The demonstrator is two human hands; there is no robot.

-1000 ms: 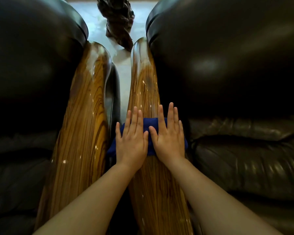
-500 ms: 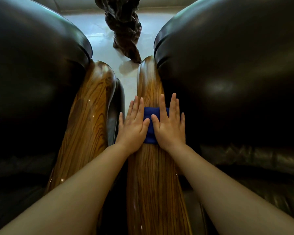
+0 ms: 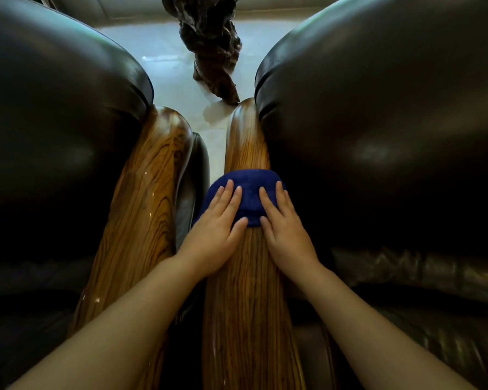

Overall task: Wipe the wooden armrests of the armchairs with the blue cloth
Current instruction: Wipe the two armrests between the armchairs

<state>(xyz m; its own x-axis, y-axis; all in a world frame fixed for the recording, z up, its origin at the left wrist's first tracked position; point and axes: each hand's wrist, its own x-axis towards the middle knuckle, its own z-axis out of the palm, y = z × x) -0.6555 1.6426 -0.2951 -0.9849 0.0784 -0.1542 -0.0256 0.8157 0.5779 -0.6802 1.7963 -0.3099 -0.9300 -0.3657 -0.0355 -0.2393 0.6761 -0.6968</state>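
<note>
The blue cloth [image 3: 247,192] lies draped across the glossy wooden armrest [image 3: 248,291] of the right armchair, about halfway along it. My left hand [image 3: 217,235] presses flat on the cloth's left side, fingers together. My right hand [image 3: 282,232] presses flat on its right side. Both palms rest partly on bare wood behind the cloth. The wooden armrest [image 3: 135,220] of the left armchair runs parallel, untouched, with shiny streaks on it.
Dark leather cushions of the left armchair [image 3: 54,136] and the right armchair [image 3: 392,136] flank the armrests. A narrow gap separates the two chairs. Beyond the armrest ends, a dark gnarled wooden sculpture [image 3: 212,46] stands on the pale tiled floor [image 3: 166,77].
Both hands have slid the cloth forward along the right armrest, away from me. More of the cloth now shows ahead of my fingers.
</note>
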